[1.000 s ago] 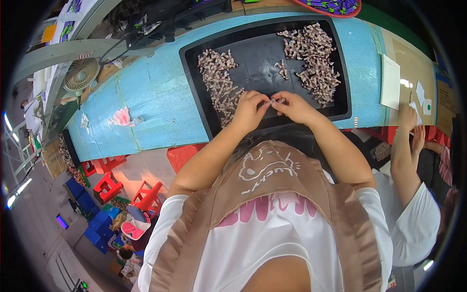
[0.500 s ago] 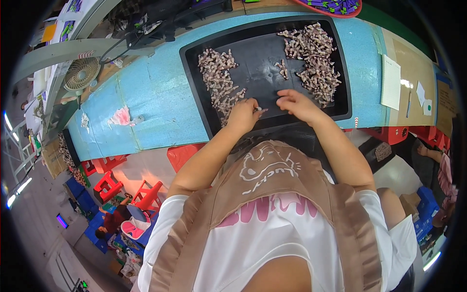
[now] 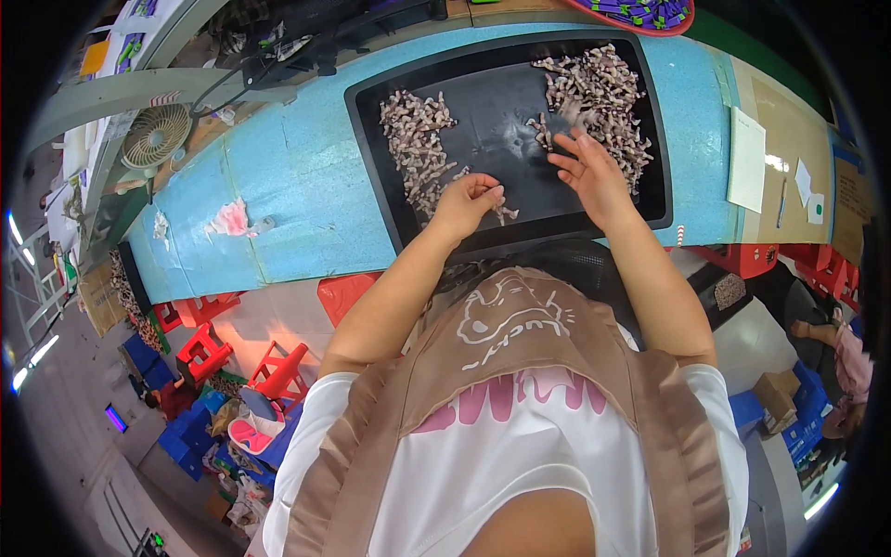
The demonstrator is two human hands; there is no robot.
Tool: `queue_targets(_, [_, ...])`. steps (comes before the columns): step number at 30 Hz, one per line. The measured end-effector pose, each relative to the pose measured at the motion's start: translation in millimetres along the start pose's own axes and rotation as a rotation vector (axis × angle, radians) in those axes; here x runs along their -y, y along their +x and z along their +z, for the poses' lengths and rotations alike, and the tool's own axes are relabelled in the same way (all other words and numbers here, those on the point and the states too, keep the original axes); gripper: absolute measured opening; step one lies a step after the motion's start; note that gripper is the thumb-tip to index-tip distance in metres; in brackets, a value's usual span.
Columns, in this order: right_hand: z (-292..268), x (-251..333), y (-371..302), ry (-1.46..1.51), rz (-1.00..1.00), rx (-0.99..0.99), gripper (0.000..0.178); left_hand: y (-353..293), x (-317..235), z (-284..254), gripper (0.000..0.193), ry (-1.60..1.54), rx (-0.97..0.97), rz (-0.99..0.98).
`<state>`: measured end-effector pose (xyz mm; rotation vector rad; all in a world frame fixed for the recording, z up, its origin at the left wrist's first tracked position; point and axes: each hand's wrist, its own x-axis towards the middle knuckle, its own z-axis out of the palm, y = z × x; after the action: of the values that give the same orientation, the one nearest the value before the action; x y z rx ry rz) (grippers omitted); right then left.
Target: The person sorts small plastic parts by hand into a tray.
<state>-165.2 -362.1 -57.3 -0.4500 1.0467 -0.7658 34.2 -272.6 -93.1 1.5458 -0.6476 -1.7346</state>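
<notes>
A black tray holds two heaps of small mottled pieces, whitish with dark purple-brown, knobbly in shape. The left heap is the smaller, the right heap the larger. My left hand is at the lower end of the left heap, thumb and fingers pinched on a small mottled piece that shows just below the fingertips. At the inner edge of the right heap, my right hand has its fingers apart and holds nothing I can see. A blurred patch shows just beyond its fingertips. A few pieces lie beside that heap.
The tray stands on a blue-topped table. A red basin of purple and green packets sits beyond it. At left is a small fan; at right, a white paper pad. Red stools stand below the table.
My right hand has moved up and right to the right heap, its fingers spreading. My left hand has shifted slightly, and the piece under its fingertips shows more.
</notes>
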Motion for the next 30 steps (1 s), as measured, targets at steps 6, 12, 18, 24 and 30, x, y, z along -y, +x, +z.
queue_targets(6, [-1,-25,-8,-0.688,0.325,0.406,0.045,0,-8,15,0.016,-0.139,-0.013,-0.024])
queue_targets(12, [-6,-26,-1,-0.752,0.304,0.380,0.020,8,-4,2,0.022,0.376,-0.264,0.125])
queue_targets(18, [6,0,-10,0.024,0.028,0.072,0.039,11,15,-23,0.025,1.352,-0.522,0.452])
queue_targets(24, [-2,-29,-1,-0.751,0.113,0.274,0.044,2,-6,-1,0.017,1.237,-0.466,0.759])
queue_targets(30, [-1,-35,-1,-0.709,0.168,0.429,0.031,-10,-12,31,0.027,0.643,-0.094,0.532])
